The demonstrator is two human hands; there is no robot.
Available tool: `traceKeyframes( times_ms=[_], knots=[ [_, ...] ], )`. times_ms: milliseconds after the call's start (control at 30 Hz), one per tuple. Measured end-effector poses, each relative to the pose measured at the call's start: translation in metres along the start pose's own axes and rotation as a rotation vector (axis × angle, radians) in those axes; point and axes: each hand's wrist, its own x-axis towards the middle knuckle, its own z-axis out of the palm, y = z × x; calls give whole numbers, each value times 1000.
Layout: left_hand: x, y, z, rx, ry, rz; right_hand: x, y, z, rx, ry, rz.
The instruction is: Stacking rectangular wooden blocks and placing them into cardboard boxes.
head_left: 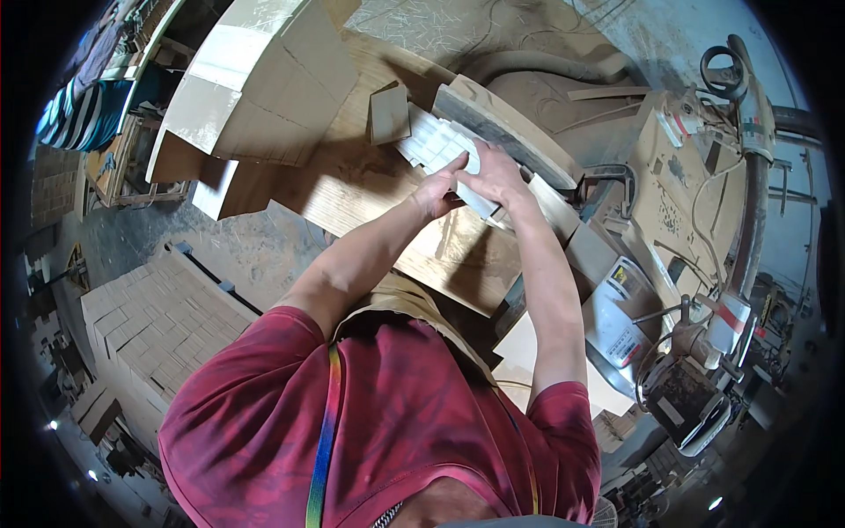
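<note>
Both of my hands are at a row of pale, flat wooden blocks (428, 139) on the wooden workbench (343, 189). My left hand (437, 191) closes on the near end of the row, its thumb up against the blocks. Beside it, my right hand (495, 176) wraps over the same end, thumb and fingers gripping the blocks. How many blocks each hand holds is hidden. The row lies along a thick wooden fence board (510, 130). A separate tan block (389, 114) stands at the far end of the row.
Large stacks of pale boards (255, 84) rise at the far left of the bench. A metal clamp (620, 189) grips the fence's right end. A white plastic container (616, 312) stands right of my forearm, near a machine (682, 396). Stacked wooden pieces (163, 317) lie at the left.
</note>
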Motion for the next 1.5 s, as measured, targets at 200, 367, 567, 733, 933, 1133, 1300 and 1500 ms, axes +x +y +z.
traceKeyframes(
  times_ms=[200,367,567,733,933,1133,1300,1500],
  knots=[
    [-18,10,6,-12,61,-43,-82,52,1,223,403,-147],
    [-38,16,27,41,203,-88,-131,91,21,-193,421,-10],
    [-37,23,25,59,212,113,-112,98,44,-488,383,126],
    [-19,24,-4,-18,184,265,-109,95,49,-630,365,124],
    [-36,47,-16,6,88,326,-106,105,50,-648,365,114],
    [-127,113,-77,177,-3,368,-108,87,27,-472,361,139],
    [-187,119,-109,192,107,328,-79,8,0,288,147,163],
    [-167,86,-100,352,81,259,-49,-131,43,687,-155,258]
  ],
)
